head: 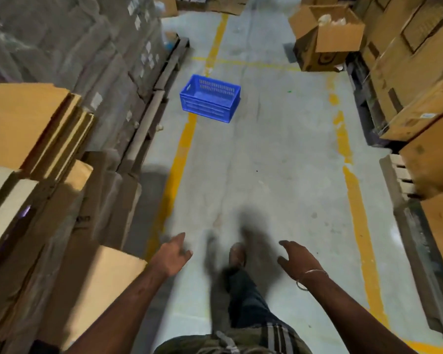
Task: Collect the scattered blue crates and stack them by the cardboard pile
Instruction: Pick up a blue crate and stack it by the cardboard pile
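- One blue crate sits upright on the concrete floor well ahead of the person, its near left corner over the left yellow floor line; it looks empty, and no other crate is in sight.
- Both hands are held out low in front of the body, well apart from each other and far from the crate; the left hand has loose, relaxed fingers and grips nothing; the right hand, with a thin bangle on the wrist, has its fingers spread and is just as empty.
- One foot is blurred between the hands, so I judge the person is walking up the aisle toward the crate.
- Flattened cardboard sheets lie stacked on the left, close by; this may be the pile meant in the task, though I cannot be sure; open cardboard boxes stand on the right further up.
- The crate is moulded plastic with slotted walls; I expect it to be light, stiff and not fragile, a little slick on the smooth faces.
- A handle cut-out shows in the left end wall; the opposite end probably has one too, but I cannot see it; taking both ends, or hooking fingers over the rim of the long sides, seems the surest hold.
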Demonstrator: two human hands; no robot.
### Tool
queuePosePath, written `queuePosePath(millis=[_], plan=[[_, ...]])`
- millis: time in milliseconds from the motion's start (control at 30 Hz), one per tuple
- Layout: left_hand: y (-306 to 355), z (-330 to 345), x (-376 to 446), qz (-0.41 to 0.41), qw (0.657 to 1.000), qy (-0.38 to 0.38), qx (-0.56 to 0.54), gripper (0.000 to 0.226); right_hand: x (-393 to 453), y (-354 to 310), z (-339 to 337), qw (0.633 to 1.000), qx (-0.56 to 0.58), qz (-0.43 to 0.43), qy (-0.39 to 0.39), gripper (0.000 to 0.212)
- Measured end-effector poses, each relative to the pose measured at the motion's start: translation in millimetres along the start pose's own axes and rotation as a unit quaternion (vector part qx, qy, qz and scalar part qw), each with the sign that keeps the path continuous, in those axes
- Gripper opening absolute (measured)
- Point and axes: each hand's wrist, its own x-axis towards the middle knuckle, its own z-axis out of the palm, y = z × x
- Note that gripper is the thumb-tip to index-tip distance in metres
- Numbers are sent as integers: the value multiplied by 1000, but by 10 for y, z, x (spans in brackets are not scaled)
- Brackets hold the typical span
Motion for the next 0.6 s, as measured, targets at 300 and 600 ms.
queuePosePath(millis=[300,600], plan=[[280,-1617,1802,-73,996,41,-17,66,2192,-569,-1411,997,-21,-3,-68,58],[224,-2720,3862,-125,991,16,-52,62,4363,-1410,-2437,999,3,15,-43,56]])
